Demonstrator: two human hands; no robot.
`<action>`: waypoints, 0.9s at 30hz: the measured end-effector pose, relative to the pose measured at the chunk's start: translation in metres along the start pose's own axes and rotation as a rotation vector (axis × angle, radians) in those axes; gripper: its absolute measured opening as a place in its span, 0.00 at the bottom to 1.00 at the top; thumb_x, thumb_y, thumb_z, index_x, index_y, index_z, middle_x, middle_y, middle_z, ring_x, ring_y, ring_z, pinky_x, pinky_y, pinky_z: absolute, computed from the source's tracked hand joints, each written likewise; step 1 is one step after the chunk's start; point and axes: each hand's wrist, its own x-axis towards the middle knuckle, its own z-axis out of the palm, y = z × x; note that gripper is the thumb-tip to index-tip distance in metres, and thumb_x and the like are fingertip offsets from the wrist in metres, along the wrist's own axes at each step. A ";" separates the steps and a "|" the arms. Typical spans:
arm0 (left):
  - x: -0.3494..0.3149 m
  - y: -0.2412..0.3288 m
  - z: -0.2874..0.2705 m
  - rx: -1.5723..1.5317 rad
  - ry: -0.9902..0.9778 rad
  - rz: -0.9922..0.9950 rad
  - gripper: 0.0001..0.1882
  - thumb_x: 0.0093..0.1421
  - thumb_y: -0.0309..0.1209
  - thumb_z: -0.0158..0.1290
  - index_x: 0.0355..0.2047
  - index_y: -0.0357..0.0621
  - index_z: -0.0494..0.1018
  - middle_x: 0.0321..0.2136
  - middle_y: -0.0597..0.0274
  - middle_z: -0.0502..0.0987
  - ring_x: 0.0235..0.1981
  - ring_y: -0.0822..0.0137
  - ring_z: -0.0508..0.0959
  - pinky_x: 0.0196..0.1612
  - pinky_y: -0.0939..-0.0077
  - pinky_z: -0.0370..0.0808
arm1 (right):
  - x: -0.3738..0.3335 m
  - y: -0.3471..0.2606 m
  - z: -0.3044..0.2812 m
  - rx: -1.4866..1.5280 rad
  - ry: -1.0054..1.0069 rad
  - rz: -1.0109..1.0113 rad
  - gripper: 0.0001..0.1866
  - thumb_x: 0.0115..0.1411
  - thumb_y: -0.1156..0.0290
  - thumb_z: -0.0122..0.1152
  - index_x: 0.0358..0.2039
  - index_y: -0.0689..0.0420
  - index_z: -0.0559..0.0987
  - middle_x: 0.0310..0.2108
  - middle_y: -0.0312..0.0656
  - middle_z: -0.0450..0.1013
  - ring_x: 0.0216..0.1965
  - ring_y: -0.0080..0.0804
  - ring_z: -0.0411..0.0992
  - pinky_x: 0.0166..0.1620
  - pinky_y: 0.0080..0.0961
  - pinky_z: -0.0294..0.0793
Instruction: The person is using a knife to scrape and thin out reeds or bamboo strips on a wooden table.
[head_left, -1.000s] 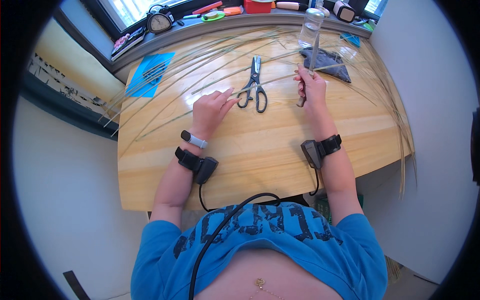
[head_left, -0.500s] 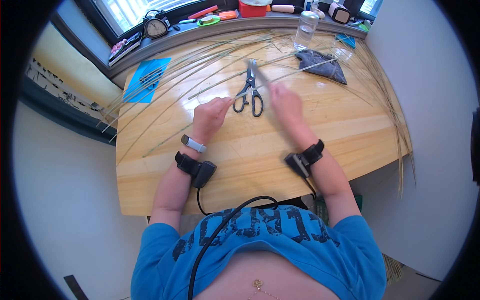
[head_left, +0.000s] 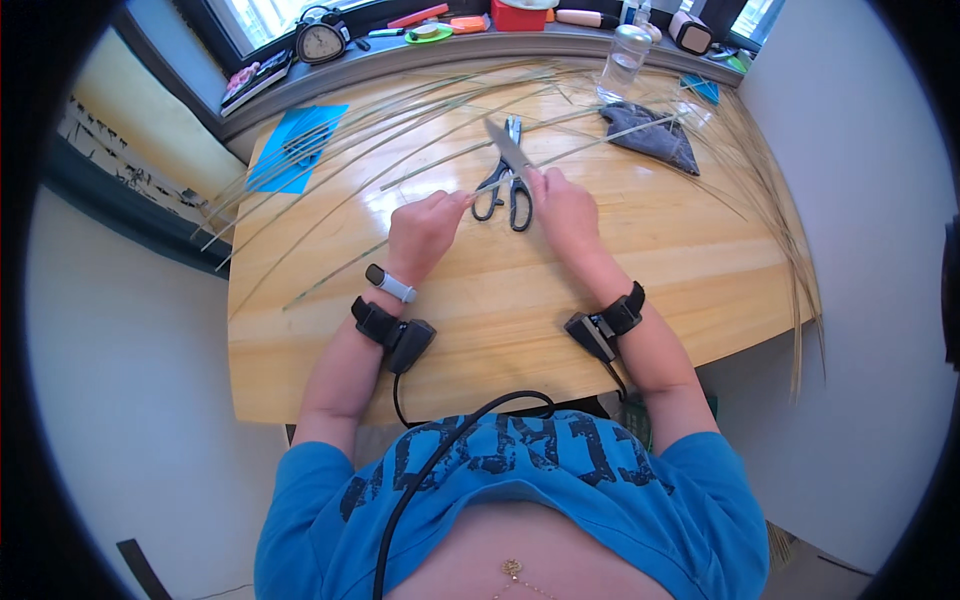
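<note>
My left hand (head_left: 425, 232) is closed on a thin greenish bamboo strip (head_left: 610, 139). The strip runs from the lower left through that hand and on toward the upper right. In my right hand (head_left: 568, 215) is a knife with a broad grey blade (head_left: 508, 147), its tip pointing up and left. Its blade lies over the strip, close to the right fingers; whether the edge touches it I cannot tell. Beneath the blade and strip, a pair of black-handled scissors (head_left: 520, 210) rests on the wooden table, partly covered.
Many long bamboo strips (head_left: 330, 165) spread over the table (head_left: 480, 350), more along its right edge (head_left: 785, 240). Farther back are blue sheets (head_left: 295, 150), a dark pouch (head_left: 650, 140) and a glass jar (head_left: 622, 65). A clock (head_left: 320, 42) stands on the sill. A black cable (head_left: 450, 445) crosses my shirt.
The knife and my right hand, blurred half a second ago, now show sharply, with the blade slightly farther left over the scissors. My left hand keeps its hold on the strip.
</note>
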 end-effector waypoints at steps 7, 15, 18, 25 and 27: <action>0.000 0.000 0.004 0.057 0.002 0.040 0.04 0.57 0.30 0.54 0.32 0.45 0.76 0.17 0.60 0.71 0.17 0.60 0.72 0.18 0.70 0.67 | 0.006 0.023 0.002 0.007 -0.025 0.095 0.23 0.65 0.54 0.42 0.25 0.61 0.73 0.18 0.56 0.72 0.23 0.55 0.73 0.28 0.48 0.71; -0.001 -0.003 0.007 0.073 0.044 0.046 0.03 0.58 0.32 0.52 0.29 0.48 0.73 0.16 0.63 0.68 0.15 0.61 0.71 0.16 0.70 0.66 | 0.011 0.016 -0.002 0.036 -0.031 0.116 0.21 0.65 0.55 0.44 0.27 0.61 0.74 0.19 0.56 0.72 0.23 0.57 0.72 0.28 0.49 0.70; -0.001 -0.003 0.009 0.058 0.046 0.025 0.03 0.59 0.32 0.52 0.30 0.48 0.74 0.16 0.63 0.69 0.15 0.61 0.71 0.16 0.70 0.66 | 0.001 0.021 0.009 0.029 0.015 -0.117 0.23 0.65 0.54 0.43 0.27 0.61 0.74 0.20 0.56 0.73 0.25 0.56 0.72 0.29 0.49 0.70; -0.001 0.001 0.003 0.014 0.016 -0.050 0.06 0.58 0.31 0.55 0.32 0.42 0.78 0.19 0.57 0.73 0.17 0.58 0.73 0.19 0.70 0.67 | 0.015 0.035 0.002 0.221 -0.075 0.195 0.24 0.65 0.52 0.42 0.24 0.60 0.73 0.22 0.55 0.72 0.27 0.54 0.71 0.32 0.45 0.68; -0.002 0.003 0.005 -0.001 0.019 -0.055 0.07 0.58 0.31 0.55 0.32 0.42 0.78 0.19 0.57 0.74 0.17 0.58 0.73 0.18 0.70 0.67 | 0.025 0.043 -0.010 0.278 -0.053 0.284 0.24 0.65 0.53 0.42 0.25 0.60 0.73 0.22 0.54 0.72 0.27 0.54 0.71 0.32 0.46 0.68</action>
